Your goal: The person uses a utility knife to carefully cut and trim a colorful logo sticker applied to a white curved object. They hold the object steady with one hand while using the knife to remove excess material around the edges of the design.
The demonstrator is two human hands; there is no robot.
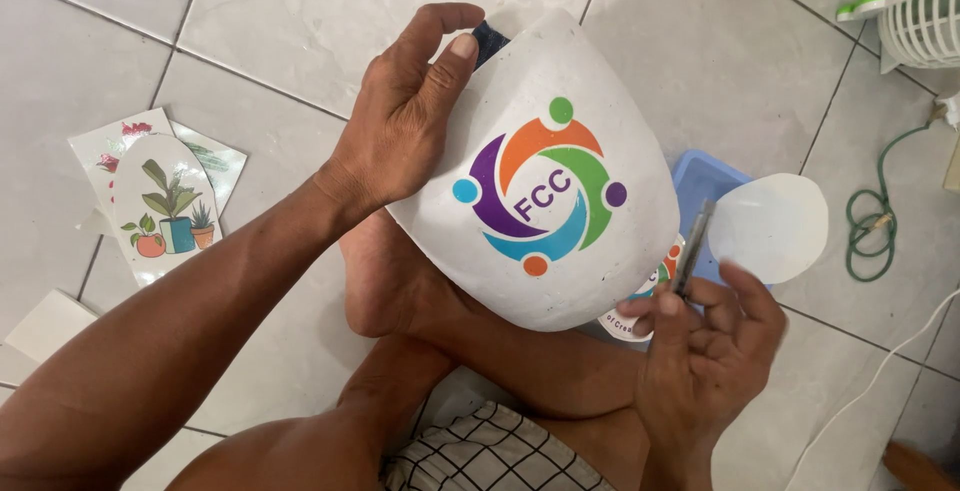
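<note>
Left hand (pixel 405 121) grip clamped on white shell (pixel 600 281), rounded end toward the person, right hand (pixel 705 336) pinching upright blade (pixel 692 249).

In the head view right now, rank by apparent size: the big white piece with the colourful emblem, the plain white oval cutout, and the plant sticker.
1. Big white piece, held nearer the camera.
2-3. Plant sticker and white oval cutout look alike; unranked.

Sticker sheets (pixel 160 191) left of panel (pixel 560 201); tray (pixel 705 186) right, behind it.
</note>
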